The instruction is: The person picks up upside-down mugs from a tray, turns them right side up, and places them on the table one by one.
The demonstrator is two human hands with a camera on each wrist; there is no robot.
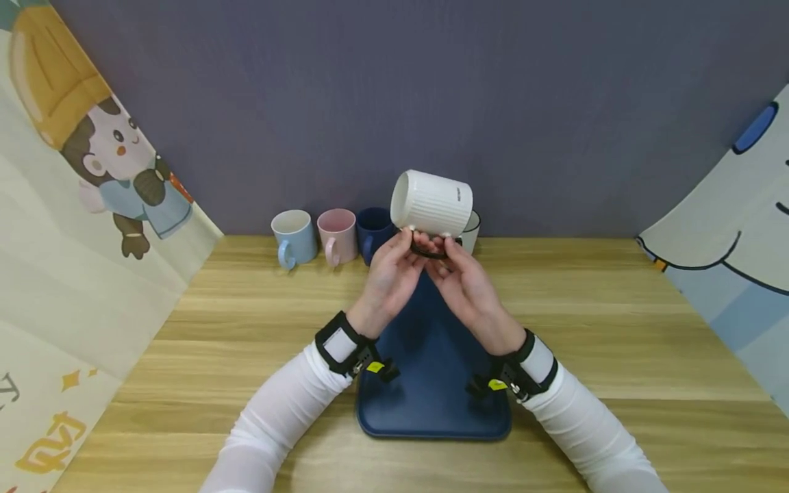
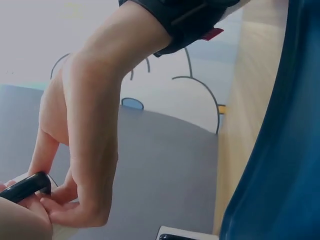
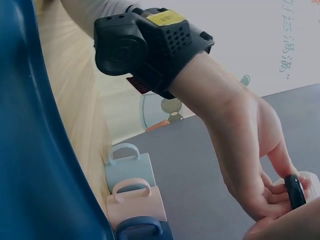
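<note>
A white ribbed mug point(image 1: 434, 202) with small dark lettering is held up above the table, lying on its side with its mouth facing left. Its black handle point(image 1: 428, 254) points down. My left hand point(image 1: 390, 277) pinches the handle near the mug's mouth, while my right hand point(image 1: 470, 287) pinches it at the base end. In the left wrist view the right hand point(image 2: 92, 135) shows with the black handle point(image 2: 25, 186); the right wrist view shows the left hand point(image 3: 245, 145) at the handle point(image 3: 295, 191). The mug's body is mostly hidden in both wrist views.
Along the back wall stand a light blue mug point(image 1: 294, 236), a pink mug point(image 1: 337, 238), a navy mug point(image 1: 372, 229) and a white mug with a dark rim point(image 1: 471, 231), partly covered by the raised mug. A dark blue tray point(image 1: 434, 404) lies on the wooden table beneath my hands.
</note>
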